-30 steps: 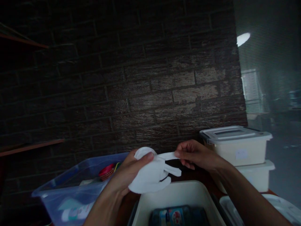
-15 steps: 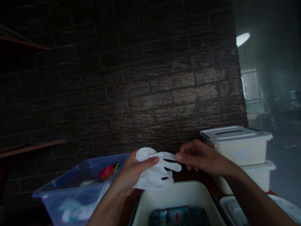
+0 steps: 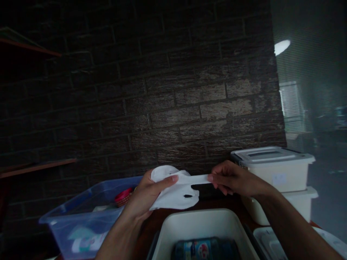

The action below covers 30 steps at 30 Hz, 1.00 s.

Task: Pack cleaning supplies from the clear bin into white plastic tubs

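A thin white sheet with cut-out holes (image 3: 176,189), like a face mask sheet, is stretched between both hands above the boxes. My left hand (image 3: 148,196) grips its left part, thumb pressed on top. My right hand (image 3: 235,178) pinches a narrow strip at its right end and pulls it taut. Below the sheet stands an open white bin (image 3: 168,234) with a dark bottle (image 3: 202,249) bearing a colourful label lying inside.
A clear blue plastic tub (image 3: 81,216) with a red item and packets sits at the left. Two stacked white lidded boxes (image 3: 273,169) stand at the right, another white lid (image 3: 271,245) lower right. A dark brick wall rises behind; wooden shelves at the left.
The sheet has been unfolded and stretched wider: my right hand has pulled its strip to the right, and my left hand has shifted slightly left. The loose flaps now lie flatter.
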Motion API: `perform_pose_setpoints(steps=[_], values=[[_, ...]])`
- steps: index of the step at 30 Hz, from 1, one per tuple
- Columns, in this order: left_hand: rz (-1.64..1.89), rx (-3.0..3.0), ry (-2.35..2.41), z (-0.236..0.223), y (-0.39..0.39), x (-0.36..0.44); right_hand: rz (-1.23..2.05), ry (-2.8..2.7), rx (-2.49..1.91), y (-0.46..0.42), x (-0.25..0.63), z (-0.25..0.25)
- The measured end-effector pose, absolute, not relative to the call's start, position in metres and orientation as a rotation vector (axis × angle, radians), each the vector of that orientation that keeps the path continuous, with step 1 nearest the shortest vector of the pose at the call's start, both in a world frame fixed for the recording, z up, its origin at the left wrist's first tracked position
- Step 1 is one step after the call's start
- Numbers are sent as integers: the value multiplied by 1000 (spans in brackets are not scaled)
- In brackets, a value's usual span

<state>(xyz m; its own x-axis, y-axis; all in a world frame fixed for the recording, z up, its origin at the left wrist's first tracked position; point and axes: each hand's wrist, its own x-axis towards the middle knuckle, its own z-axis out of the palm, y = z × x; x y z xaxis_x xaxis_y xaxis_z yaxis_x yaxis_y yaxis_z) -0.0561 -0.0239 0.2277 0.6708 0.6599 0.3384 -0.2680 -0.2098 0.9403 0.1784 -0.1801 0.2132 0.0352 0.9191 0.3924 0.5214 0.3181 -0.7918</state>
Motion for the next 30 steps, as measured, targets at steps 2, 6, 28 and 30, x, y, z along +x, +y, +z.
perform_pose_setpoints(steps=[2,6,28,30], values=[[877,1568,330,227,-23,-56,531,-1605,-1342,-178,180,211],[815,1580,314,224,-23,-55,559,-1579,-1303,-170,177,208],[964,1472,337,230,-27,-57,727,-1619,-1114,-175,186,206],[959,1470,339,231,-26,-58,724,-1625,-1124,-175,189,206]])
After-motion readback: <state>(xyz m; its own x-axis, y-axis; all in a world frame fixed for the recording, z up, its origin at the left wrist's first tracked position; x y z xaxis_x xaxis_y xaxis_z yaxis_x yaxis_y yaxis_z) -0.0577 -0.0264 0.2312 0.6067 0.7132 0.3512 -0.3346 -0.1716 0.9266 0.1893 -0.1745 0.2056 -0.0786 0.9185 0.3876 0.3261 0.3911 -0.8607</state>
